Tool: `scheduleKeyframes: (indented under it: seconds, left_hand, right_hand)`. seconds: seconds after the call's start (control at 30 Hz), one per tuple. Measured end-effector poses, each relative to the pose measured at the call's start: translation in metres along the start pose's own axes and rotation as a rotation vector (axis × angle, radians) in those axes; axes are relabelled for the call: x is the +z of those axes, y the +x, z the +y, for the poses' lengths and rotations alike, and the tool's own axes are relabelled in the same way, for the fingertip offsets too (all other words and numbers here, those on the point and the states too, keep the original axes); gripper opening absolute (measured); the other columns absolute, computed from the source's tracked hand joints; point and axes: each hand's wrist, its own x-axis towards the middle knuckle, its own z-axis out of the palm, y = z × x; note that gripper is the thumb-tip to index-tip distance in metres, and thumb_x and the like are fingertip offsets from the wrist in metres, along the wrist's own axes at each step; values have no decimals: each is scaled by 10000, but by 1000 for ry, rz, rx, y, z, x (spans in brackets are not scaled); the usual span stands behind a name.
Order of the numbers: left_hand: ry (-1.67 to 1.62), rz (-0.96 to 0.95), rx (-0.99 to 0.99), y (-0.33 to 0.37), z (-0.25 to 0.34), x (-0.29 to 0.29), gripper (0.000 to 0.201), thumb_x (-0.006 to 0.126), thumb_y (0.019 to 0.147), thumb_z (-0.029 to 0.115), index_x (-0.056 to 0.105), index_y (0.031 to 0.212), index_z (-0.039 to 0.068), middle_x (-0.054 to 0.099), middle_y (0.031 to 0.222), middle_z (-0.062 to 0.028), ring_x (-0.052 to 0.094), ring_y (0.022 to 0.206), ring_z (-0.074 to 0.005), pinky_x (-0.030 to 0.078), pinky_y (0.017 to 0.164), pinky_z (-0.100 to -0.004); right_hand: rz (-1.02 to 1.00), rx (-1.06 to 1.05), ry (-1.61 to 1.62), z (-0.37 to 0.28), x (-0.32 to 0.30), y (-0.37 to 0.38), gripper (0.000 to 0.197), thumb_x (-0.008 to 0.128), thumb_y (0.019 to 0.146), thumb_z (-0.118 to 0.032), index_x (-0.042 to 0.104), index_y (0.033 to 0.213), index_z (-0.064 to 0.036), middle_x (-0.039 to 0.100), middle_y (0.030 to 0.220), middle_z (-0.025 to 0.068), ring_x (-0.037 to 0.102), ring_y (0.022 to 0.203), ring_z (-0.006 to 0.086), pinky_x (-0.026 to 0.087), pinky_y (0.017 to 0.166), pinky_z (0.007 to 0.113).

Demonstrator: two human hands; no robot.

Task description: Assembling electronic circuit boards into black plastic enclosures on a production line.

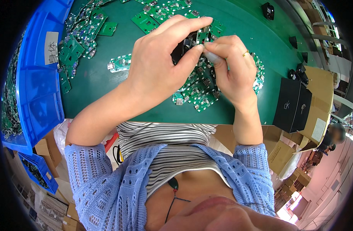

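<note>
My left hand [155, 59] is closed around a black plastic piece [179, 53] with a small green circuit board [203, 35] at its far side. Its index finger reaches over the board and its thumb presses from the near side. The fingers of my right hand [236, 69] are pinched at the board's near right end, touching it beside my left thumb. What lies between those fingertips is mostly hidden. Below both hands spreads a heap of green circuit boards [199, 90]. A single narrow board [120, 63] lies left of my left wrist.
A larger heap of circuit boards [78, 44] covers the table's far left. Beside it stands a blue bin [38, 92] with a paper label. On the right are a black box [292, 104], a cardboard box [320, 100] and several small black parts [293, 41] along the table edge.
</note>
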Motion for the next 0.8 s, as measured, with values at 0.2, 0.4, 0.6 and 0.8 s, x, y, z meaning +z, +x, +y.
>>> scheduleKeyframes:
  seconds: [0.2,0.4,0.6,0.8]
  left_hand:
    - [-75,-113,-74,-1,-4,-1,374,576,797,0,551,1169,33,520,885,-33,477,767,-85,393,658,-192]
    - [-282,-69,-281,1,-11,0,353,588,825,50,559,1176,64,540,834,36,473,691,-12,405,585,-154]
    - [-400,-52,-374,2,-5,-2,349,606,774,40,586,1122,50,565,793,6,505,656,-42,431,575,-190]
    - [-405,-94,-385,3,-6,-5,367,599,826,62,550,1190,74,549,852,35,489,718,-12,424,597,-154]
  right_hand:
    - [-26,9,-26,4,2,-2,227,577,634,103,568,825,-19,534,743,111,567,684,260,471,575,334]
    - [-23,181,158,6,2,2,197,633,720,29,594,906,-25,578,805,90,593,733,209,481,645,280]
    - [23,474,635,9,2,-5,155,627,775,-5,595,927,-4,583,893,66,580,799,137,502,703,265]
    - [48,342,285,4,0,0,132,616,756,28,595,881,-9,590,819,83,585,765,174,486,639,269]
